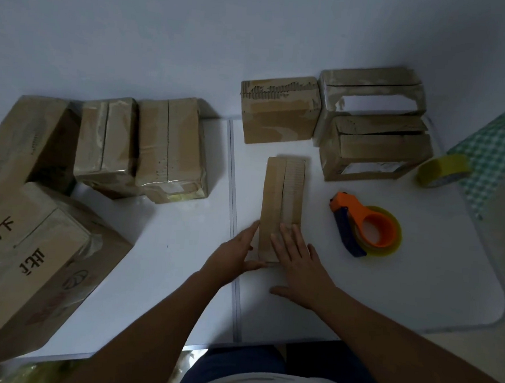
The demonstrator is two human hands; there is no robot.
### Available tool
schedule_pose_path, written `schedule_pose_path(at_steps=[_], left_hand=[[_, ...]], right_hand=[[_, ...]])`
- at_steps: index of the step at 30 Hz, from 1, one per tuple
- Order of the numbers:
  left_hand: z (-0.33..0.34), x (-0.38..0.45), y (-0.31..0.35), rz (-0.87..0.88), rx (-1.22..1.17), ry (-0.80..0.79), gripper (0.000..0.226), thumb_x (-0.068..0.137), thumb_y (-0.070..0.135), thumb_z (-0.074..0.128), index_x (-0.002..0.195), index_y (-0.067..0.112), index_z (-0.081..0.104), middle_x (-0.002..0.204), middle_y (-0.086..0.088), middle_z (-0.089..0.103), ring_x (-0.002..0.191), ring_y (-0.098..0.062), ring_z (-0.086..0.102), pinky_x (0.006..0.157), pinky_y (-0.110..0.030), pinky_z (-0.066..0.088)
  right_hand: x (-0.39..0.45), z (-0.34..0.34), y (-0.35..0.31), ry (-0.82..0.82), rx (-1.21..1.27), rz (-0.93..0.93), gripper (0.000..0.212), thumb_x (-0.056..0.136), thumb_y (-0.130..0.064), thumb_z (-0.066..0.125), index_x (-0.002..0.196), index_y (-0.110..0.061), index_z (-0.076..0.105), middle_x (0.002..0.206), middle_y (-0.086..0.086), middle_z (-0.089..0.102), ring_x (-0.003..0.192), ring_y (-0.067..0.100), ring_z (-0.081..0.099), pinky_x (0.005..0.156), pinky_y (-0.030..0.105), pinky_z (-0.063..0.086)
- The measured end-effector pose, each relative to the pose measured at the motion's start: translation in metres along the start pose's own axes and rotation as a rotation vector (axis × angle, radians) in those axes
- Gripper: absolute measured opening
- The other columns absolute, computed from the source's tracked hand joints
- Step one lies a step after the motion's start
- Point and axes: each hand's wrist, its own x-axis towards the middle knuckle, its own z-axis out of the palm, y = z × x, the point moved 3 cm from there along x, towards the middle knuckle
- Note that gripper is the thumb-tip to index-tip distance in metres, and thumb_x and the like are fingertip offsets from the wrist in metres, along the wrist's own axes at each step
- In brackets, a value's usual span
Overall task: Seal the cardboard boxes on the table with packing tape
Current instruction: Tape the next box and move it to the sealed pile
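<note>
Two hands on one narrow cardboard box [282,199], which lies lengthwise at mid-bench, flaps closed with the centre seam running away from the person. Left hand [234,257]: fingers straight against the box's left side, thumb along its near end; grip flat, not curled. Right hand [298,262]: palm down, fingers spread and straight, pressing the top at the near end. Tape dispenser [362,229], orange and blue with a yellowish roll, lies on the white bench [403,276] just right of the box, untouched. Spare tape roll [442,171] sits at the far right edge. Three boxes [280,111] stand beyond; several more boxes [170,146] are grouped to the left.
</note>
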Motion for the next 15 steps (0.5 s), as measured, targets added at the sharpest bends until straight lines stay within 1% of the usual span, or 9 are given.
schedule_pose_path(at_steps=[3, 5, 7, 9, 11, 13, 15], left_hand=[[0.001, 0.004, -0.004, 0.026, 0.145, -0.065, 0.114, 0.080, 0.051, 0.075, 0.159, 0.020, -0.001, 0.166, 0.000, 0.013, 0.133, -0.021, 0.050, 0.102, -0.032, 0.045], [0.001, 0.009, -0.006, 0.024, 0.285, -0.073, 0.114, 0.082, 0.047, 0.075, 0.158, 0.018, -0.005, 0.166, 0.000, 0.010, 0.129, -0.025, 0.054, 0.101, -0.035, 0.049], [0.000, 0.013, -0.006, 0.010, 0.367, -0.042, 0.114, 0.083, 0.042, 0.076, 0.158, 0.016, -0.006, 0.166, -0.001, 0.009, 0.121, -0.028, 0.060, 0.098, -0.036, 0.052], [0.004, 0.015, -0.003, -0.001, 0.326, -0.012, 0.116, 0.082, 0.039, 0.078, 0.158, 0.014, -0.006, 0.166, -0.001, 0.006, 0.122, -0.028, 0.059, 0.098, -0.037, 0.052], [0.011, 0.012, -0.003, -0.003, 0.241, 0.003, 0.117, 0.082, 0.036, 0.078, 0.158, 0.014, -0.008, 0.167, 0.000, -0.001, 0.129, -0.026, 0.054, 0.100, -0.036, 0.051], [0.015, 0.005, -0.008, -0.016, 0.192, -0.010, 0.111, 0.085, 0.031, 0.076, 0.158, 0.017, -0.007, 0.166, 0.003, -0.011, 0.133, -0.024, 0.050, 0.101, -0.034, 0.051], [0.013, -0.003, -0.019, -0.058, 0.144, -0.029, 0.101, 0.090, 0.027, 0.071, 0.158, 0.020, -0.003, 0.165, 0.004, -0.014, 0.139, -0.023, 0.042, 0.105, -0.033, 0.047]], right_hand=[[0.000, 0.000, 0.000, 0.007, -0.006, -0.008, 0.119, 0.079, -0.075, 0.052, 0.146, -0.022, -0.031, 0.152, 0.005, -0.041, 0.141, 0.027, -0.036, 0.118, 0.054, 0.007], [0.000, -0.001, 0.000, 0.003, -0.015, -0.013, 0.120, 0.079, -0.075, 0.053, 0.145, -0.022, -0.032, 0.152, 0.006, -0.041, 0.141, 0.028, -0.035, 0.118, 0.054, 0.007], [0.000, -0.002, -0.001, 0.005, -0.023, -0.014, 0.121, 0.078, -0.074, 0.054, 0.145, -0.021, -0.032, 0.152, 0.006, -0.041, 0.141, 0.029, -0.035, 0.118, 0.054, 0.007], [0.000, -0.003, -0.001, 0.001, -0.019, -0.020, 0.121, 0.078, -0.072, 0.056, 0.145, -0.021, -0.032, 0.152, 0.007, -0.040, 0.141, 0.029, -0.034, 0.118, 0.054, 0.007], [-0.001, -0.003, -0.001, -0.005, -0.001, -0.025, 0.120, 0.080, -0.071, 0.056, 0.144, -0.022, -0.032, 0.151, 0.007, -0.041, 0.140, 0.029, -0.035, 0.118, 0.053, 0.006], [-0.001, -0.004, 0.000, -0.017, 0.034, -0.033, 0.116, 0.082, -0.070, 0.054, 0.145, -0.022, -0.032, 0.151, 0.005, -0.041, 0.140, 0.027, -0.036, 0.118, 0.052, 0.004], [0.000, -0.009, 0.003, -0.023, 0.108, -0.040, 0.108, 0.086, -0.066, 0.051, 0.149, -0.023, -0.026, 0.153, 0.002, -0.039, 0.141, 0.023, -0.034, 0.118, 0.052, 0.001]])
